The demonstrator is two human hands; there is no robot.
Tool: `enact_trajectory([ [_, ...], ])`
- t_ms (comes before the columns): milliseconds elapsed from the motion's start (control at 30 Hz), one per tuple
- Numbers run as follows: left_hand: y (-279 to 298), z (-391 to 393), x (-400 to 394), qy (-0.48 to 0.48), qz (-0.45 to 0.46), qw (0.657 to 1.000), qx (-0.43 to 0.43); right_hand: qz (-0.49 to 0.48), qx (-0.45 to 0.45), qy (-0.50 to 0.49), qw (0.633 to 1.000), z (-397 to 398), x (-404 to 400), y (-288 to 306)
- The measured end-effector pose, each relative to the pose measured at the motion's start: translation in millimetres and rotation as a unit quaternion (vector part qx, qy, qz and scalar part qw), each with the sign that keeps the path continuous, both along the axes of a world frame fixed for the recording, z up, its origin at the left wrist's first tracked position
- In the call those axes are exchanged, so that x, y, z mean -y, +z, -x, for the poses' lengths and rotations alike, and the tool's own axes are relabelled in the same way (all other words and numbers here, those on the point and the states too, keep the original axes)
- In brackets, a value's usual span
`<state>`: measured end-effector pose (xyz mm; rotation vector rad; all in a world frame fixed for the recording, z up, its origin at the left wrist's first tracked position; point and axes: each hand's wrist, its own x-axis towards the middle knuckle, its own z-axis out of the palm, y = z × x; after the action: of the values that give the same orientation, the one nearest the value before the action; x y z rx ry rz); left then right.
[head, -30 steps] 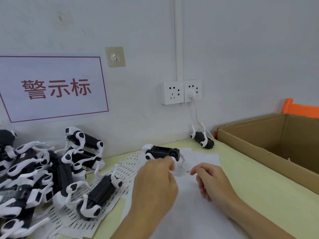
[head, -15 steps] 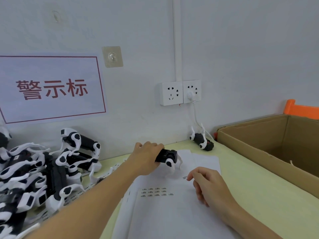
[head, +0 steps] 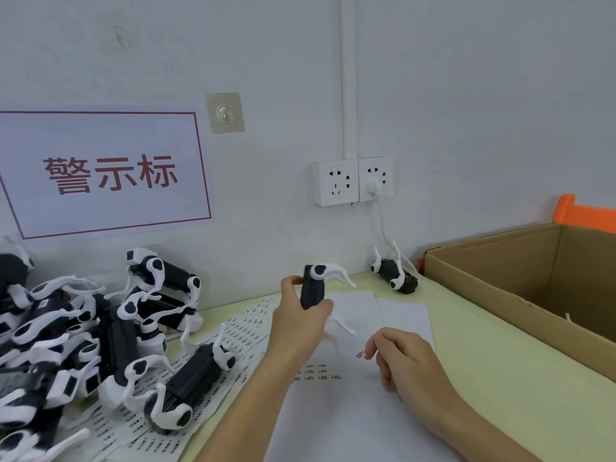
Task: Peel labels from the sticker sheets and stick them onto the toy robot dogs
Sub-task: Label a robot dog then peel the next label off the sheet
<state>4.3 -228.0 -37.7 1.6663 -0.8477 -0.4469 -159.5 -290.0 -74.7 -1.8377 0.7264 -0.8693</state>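
My left hand (head: 298,323) grips a black-and-white toy robot dog (head: 313,288), held upright above the sticker sheet (head: 340,411) with its white legs pointing right. My right hand (head: 405,361) rests on the sheet and pinches a small printed label (head: 360,355) between thumb and forefinger. A few labels (head: 318,371) remain on the sheet just left of that hand. Another dog (head: 395,278) lies by the wall under the socket.
A pile of toy dogs (head: 83,338) fills the left side, lying on more label sheets (head: 200,395). An open cardboard box (head: 533,291) stands at the right. Wall sockets (head: 353,181) with a plugged cable sit behind.
My left hand reached forward, took hold of the dog lying on the sheet and lifted it upright. My right hand stayed on the sheet with the label.
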Motion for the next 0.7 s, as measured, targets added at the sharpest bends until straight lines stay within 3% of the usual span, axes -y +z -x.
enact_trajectory([
  [67,-2.3,-0.8,-2.6,0.003,0.041,0.991,-0.131,-0.015,0.005,0.007,1.0,1.3,0.3,1.5],
  [133,-0.6,-3.1,-4.6,-0.017,0.067,0.976,-0.207,-0.03,0.004,0.018,0.999,2.0,0.2,3.6],
  [267,3.8,-7.0,-18.6,-0.155,0.115,0.927,-0.322,-0.066,-0.002,0.043,0.997,3.4,0.2,8.4],
  [367,-6.3,-5.3,-31.5,-0.255,0.098,0.916,-0.295,-0.091,0.013,0.031,0.995,5.5,1.4,10.5],
  [467,-21.5,-2.6,-37.4,-0.259,0.087,0.913,-0.303,-0.099,0.053,-0.005,0.994,7.2,3.0,12.5],
  [700,-30.3,-4.8,-38.8,-0.289,0.092,0.909,-0.287,0.034,0.121,-0.017,0.992,10.2,-0.4,21.2],
])
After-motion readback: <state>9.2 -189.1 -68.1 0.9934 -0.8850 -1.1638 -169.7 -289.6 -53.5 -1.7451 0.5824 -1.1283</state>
